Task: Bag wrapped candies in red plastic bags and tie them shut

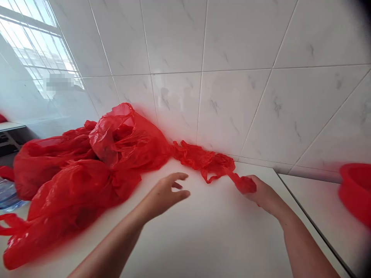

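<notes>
Crumpled in the fingers of my right hand (265, 197) is part of a red plastic bag (246, 184). A thin strip of it runs back to a flattened red plastic bag (199, 158) lying along the foot of the wall; whether they are one bag, I cannot tell. My left hand (162, 195) hovers over the white tabletop (197, 231), holding nothing, with thumb and fingers apart. It is nearest to the loose handle of the flattened bag. To its left bulges a heap of larger red plastic bags (136, 143), whose contents are hidden.
A white marbled tile wall (232, 92) rises behind the table. On the right, past a seam in the surface, stands a red plastic tub (352, 193). A clear plastic bottle (8, 195) shows at the left edge beside the bags.
</notes>
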`<state>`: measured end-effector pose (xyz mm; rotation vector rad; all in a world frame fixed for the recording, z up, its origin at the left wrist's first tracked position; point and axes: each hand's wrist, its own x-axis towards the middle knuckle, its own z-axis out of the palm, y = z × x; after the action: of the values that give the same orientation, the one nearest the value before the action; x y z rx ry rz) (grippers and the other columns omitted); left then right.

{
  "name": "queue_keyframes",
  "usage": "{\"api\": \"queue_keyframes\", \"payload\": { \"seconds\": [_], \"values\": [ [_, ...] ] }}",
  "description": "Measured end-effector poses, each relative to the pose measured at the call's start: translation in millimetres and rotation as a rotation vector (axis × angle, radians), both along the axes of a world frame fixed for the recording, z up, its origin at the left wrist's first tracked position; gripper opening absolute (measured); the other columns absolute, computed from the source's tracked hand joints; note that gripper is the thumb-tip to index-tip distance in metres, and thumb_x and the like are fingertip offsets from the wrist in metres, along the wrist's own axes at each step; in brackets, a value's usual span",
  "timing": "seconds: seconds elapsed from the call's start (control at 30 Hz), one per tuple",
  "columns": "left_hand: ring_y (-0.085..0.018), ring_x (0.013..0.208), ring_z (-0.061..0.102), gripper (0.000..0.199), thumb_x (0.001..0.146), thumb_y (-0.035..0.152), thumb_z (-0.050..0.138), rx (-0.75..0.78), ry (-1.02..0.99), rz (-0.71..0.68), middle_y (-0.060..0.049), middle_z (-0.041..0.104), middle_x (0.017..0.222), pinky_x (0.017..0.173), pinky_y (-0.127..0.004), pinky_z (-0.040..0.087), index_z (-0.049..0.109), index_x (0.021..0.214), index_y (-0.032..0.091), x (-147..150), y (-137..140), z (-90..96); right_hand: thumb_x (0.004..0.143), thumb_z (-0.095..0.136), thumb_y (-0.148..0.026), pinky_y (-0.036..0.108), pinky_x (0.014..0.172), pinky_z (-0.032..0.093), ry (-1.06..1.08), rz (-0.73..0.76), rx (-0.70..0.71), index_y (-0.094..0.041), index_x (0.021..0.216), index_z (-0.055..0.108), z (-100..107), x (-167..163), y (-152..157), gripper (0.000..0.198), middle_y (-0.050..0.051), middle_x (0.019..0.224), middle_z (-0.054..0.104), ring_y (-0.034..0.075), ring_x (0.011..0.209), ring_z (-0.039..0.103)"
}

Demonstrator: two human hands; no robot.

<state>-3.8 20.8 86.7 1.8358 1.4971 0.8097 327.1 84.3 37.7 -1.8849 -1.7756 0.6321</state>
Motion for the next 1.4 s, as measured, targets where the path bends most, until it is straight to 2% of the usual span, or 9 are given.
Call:
{"api": "queue_keyframes", "payload": {
  "seconds": [0.17, 0.3, 0.43, 0.63, 0.8, 1.0, 1.2, 1.3, 1.4],
  "values": [
    [-0.023, 0.093, 0.064, 0.081, 0.073, 0.050, 0.067, -0.305, -0.439, -0.115, -0.016, 0.051, 0.132, 0.054, -0.026, 0.053, 0.030, 0.141, 0.025, 63, 9, -28.0, 0.068, 0.063, -0.024, 0.028, 0.070, 0.048, 0.269, 0.280, 0.083, -0.033, 0.125, 0.044, 30, -69, -33, 0.061, 0.002, 0.116, 0.057, 0.018, 0.091, 0.060],
    [-0.021, 0.081, 0.066, 0.040, 0.077, 0.044, 0.063, -0.282, -0.792, 0.008, -0.013, 0.068, 0.100, 0.058, -0.027, 0.052, 0.062, 0.103, 0.014, 77, 17, -41.9, 0.071, 0.065, -0.029, 0.026, 0.058, 0.047, 0.458, 0.423, -0.101, -0.028, 0.106, 0.054, 32, -82, -37, 0.037, 0.001, 0.100, 0.060, 0.016, 0.074, 0.060],
    [-0.015, 0.064, 0.062, 0.026, 0.073, 0.037, 0.064, -0.173, -0.961, 0.249, -0.006, 0.065, 0.076, 0.058, -0.027, 0.051, 0.061, 0.082, 0.013, 54, 31, -51.8, 0.071, 0.067, -0.038, 0.028, 0.066, 0.048, 0.646, 0.160, 0.085, -0.020, 0.074, 0.047, 13, -43, -11, 0.027, -0.003, 0.070, 0.054, 0.014, 0.069, 0.056],
    [-0.012, 0.076, 0.061, 0.023, 0.073, 0.037, 0.062, 0.016, -1.071, 0.372, 0.000, 0.062, 0.082, 0.073, -0.029, 0.053, 0.054, 0.084, 0.019, 13, 39, -49.1, 0.065, 0.063, -0.039, 0.034, 0.069, 0.051, 0.731, -0.184, 0.165, -0.022, 0.072, 0.043, -15, -1, 15, 0.026, 0.001, 0.076, 0.058, 0.019, 0.075, 0.060],
    [-0.017, 0.080, 0.061, 0.021, 0.074, 0.036, 0.066, 0.040, -0.960, 0.265, -0.004, 0.065, 0.083, 0.073, -0.031, 0.051, 0.064, 0.080, 0.016, 20, 24, -45.0, 0.067, 0.061, -0.035, 0.038, 0.081, 0.044, 0.497, -0.388, 0.338, -0.022, 0.093, 0.057, 1, -18, 6, 0.030, 0.007, 0.100, 0.061, 0.024, 0.093, 0.057],
    [-0.021, 0.090, 0.063, 0.010, 0.080, 0.019, 0.061, 0.194, -0.358, -0.194, -0.007, 0.070, 0.092, 0.082, -0.031, 0.047, 0.070, 0.081, 0.021, 44, -15, -43.5, 0.078, 0.056, -0.053, 0.030, 0.061, 0.043, 0.316, 0.105, -0.027, -0.028, 0.106, 0.060, 8, -52, -13, 0.038, 0.003, 0.086, 0.065, 0.020, 0.072, 0.060],
    [-0.018, 0.079, 0.064, 0.019, 0.072, 0.011, 0.062, 0.038, 0.081, -0.653, -0.001, 0.072, 0.085, 0.074, -0.026, 0.046, 0.070, 0.082, 0.025, 50, -39, -36.9, 0.069, 0.056, -0.021, 0.028, 0.059, 0.045, 0.383, 0.086, -0.099, -0.025, 0.117, 0.051, -14, -64, -9, 0.048, 0.005, 0.094, 0.066, 0.018, 0.070, 0.062],
    [-0.018, 0.071, 0.062, 0.019, 0.065, 0.027, 0.074, -0.147, 0.113, -0.658, 0.001, 0.070, 0.080, 0.063, -0.025, 0.043, 0.069, 0.083, 0.026, 46, -34, -35.2, 0.075, 0.051, -0.024, 0.028, 0.062, 0.048, 0.500, 0.094, -0.079, -0.026, 0.121, 0.046, -6, -63, -10, 0.046, 0.002, 0.093, 0.066, 0.017, 0.072, 0.063],
    [-0.017, 0.076, 0.059, 0.019, 0.075, 0.037, 0.067, -0.095, -0.111, -0.350, -0.002, 0.068, 0.088, 0.066, -0.024, 0.043, 0.066, 0.087, 0.022, 45, -20, -33.7, 0.075, 0.055, -0.025, 0.029, 0.067, 0.049, 0.695, 0.176, -0.076, -0.025, 0.119, 0.046, 8, -64, -17, 0.045, 0.002, 0.093, 0.066, 0.017, 0.077, 0.064]
  ]
}}
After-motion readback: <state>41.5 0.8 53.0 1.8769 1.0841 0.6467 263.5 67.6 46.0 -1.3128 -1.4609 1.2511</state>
